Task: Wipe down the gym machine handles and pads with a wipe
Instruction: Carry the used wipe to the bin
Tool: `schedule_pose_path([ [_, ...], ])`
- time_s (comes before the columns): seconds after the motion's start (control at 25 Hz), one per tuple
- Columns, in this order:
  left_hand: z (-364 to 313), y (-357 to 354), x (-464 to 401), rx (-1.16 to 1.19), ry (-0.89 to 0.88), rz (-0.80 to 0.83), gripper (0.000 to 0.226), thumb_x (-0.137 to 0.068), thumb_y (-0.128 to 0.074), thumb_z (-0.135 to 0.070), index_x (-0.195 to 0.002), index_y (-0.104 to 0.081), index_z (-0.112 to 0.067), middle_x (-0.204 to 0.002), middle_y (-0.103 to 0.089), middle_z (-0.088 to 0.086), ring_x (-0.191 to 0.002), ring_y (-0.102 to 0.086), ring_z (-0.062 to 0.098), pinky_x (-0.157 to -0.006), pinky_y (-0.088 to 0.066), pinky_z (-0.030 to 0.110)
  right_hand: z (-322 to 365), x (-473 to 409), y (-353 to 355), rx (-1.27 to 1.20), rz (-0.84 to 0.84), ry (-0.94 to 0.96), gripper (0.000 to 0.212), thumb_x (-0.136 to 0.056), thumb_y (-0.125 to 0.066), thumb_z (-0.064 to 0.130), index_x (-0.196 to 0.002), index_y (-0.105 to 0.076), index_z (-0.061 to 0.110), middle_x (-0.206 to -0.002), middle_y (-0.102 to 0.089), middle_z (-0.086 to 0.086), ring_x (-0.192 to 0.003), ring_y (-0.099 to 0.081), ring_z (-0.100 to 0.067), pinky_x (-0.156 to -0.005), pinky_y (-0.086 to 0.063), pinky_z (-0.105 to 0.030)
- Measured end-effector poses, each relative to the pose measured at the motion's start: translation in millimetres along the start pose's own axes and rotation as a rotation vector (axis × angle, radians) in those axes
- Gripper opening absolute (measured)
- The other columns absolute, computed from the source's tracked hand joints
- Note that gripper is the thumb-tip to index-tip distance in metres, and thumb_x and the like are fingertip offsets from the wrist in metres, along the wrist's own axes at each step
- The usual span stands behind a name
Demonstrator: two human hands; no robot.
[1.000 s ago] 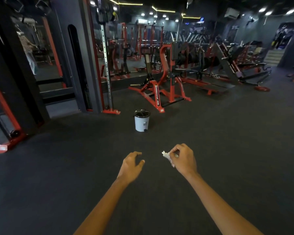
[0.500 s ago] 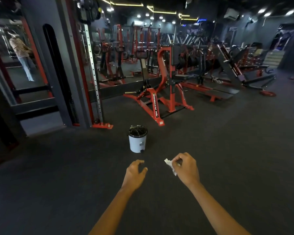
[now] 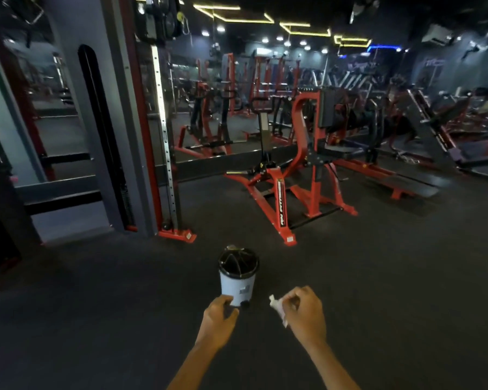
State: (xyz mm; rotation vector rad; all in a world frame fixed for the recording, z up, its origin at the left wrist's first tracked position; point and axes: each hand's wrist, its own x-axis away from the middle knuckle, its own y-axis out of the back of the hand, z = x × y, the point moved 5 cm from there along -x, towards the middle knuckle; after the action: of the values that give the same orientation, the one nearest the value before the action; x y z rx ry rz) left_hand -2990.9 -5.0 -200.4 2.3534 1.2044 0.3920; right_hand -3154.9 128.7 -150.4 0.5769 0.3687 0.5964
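Head view: right hand [image 3: 306, 315] pinches a crumpled white wipe [image 3: 276, 306] in curled fingers, held above the floor just right of the small white pedal bin [image 3: 238, 280], whose black lid is closed. Left hand [image 3: 219, 319] hangs loosely curled, empty, overlapping the bin's base. Risk: with the lid closed, a released wipe would likely land on the floor mat [image 3: 392, 277].
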Motion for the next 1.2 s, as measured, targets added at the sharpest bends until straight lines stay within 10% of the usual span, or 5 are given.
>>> schedule_pose_path([
  [0.2, -3.6, -10.7, -121.3, 0.006, 0.085, -0.046, 0.038, -0.091, -0.059, -0.016, -0.128, -0.052, -0.011, -0.122, -0.056, 0.004, -0.097, -0.056, 0.006, -0.068, -0.041, 0.004, -7.2, -126.9, -40.7, 0.020, 0.086, 0.003, 0.015, -0.082, -0.063, 0.007, -0.071, -0.061, 0.016, -0.083, -0.055, 0.004, -0.063, -0.057, -0.003, -0.050, -0.043, -0.010],
  [0.4, 15.3, -20.2, -276.2, 0.056, 0.122, -0.056, 0.036, -0.090, -0.060, -0.013, -0.125, -0.056, -0.009, -0.123, -0.059, 0.005, -0.113, -0.056, 0.016, -0.090, -0.044, 0.020, -15.4, -276.6, -105.2, 0.034, 0.131, 0.034, 0.021, -0.081, -0.066, 0.009, -0.067, -0.059, 0.023, -0.085, -0.056, 0.004, -0.067, -0.059, -0.003, -0.055, -0.047, -0.013],
  [0.76, 31.9, 0.6, -482.1, -0.003, 0.181, -0.009, 0.021, -0.089, -0.059, -0.009, -0.110, -0.061, -0.012, -0.104, -0.062, 0.002, -0.086, -0.056, 0.006, -0.061, -0.041, 0.004, -4.3, -476.8, -196.4, 0.131, 0.207, 0.011, 0.021, -0.081, -0.065, 0.008, -0.068, -0.058, 0.023, -0.084, -0.057, 0.003, -0.070, -0.058, -0.009, -0.058, -0.041, -0.016],
  [1.2, 57.2, 17.4, -628.9, -0.018, 0.292, -0.071, 0.038, -0.090, -0.060, -0.015, -0.127, -0.054, -0.010, -0.124, -0.057, 0.004, -0.113, -0.055, 0.016, -0.093, -0.044, 0.023, -6.7, -627.7, -298.5, 0.178, 0.358, 0.021, 0.012, -0.080, -0.063, 0.010, -0.071, -0.062, 0.018, -0.085, -0.060, 0.002, -0.072, -0.060, -0.010, -0.065, -0.054, -0.032],
])
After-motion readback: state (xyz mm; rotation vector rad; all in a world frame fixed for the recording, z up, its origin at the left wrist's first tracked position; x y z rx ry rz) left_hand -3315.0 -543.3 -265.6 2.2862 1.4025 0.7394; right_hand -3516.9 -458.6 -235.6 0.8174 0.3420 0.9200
